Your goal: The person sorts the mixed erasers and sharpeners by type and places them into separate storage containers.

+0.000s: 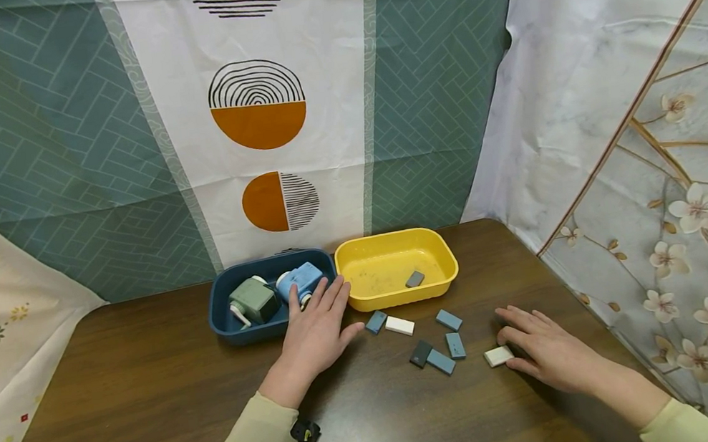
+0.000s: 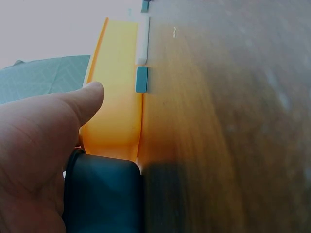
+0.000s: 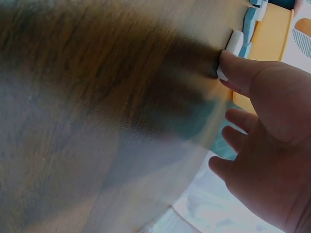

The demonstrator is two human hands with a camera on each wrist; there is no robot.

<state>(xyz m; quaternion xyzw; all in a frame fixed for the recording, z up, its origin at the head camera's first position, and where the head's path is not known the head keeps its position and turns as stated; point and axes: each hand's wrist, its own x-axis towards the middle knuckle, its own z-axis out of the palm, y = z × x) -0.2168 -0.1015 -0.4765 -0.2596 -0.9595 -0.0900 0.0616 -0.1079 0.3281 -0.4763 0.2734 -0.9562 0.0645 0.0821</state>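
At the right, the thumb and index finger of my right hand pinch a small white rectangular tile at the table's surface. In the right wrist view the thumb overlaps one end of that tile, and the other fingers are spread apart. My left hand reaches over the right end of a dark blue tray with its fingers extended, holding nothing. Inside that tray lie a green toy and a light blue toy, the latter partly hidden by the left fingers.
A yellow tray stands beside the blue one, holding a grey tile. Between the hands lie another white tile, a black tile and several blue tiles. Patterned cloths hang behind and at both sides of the table.
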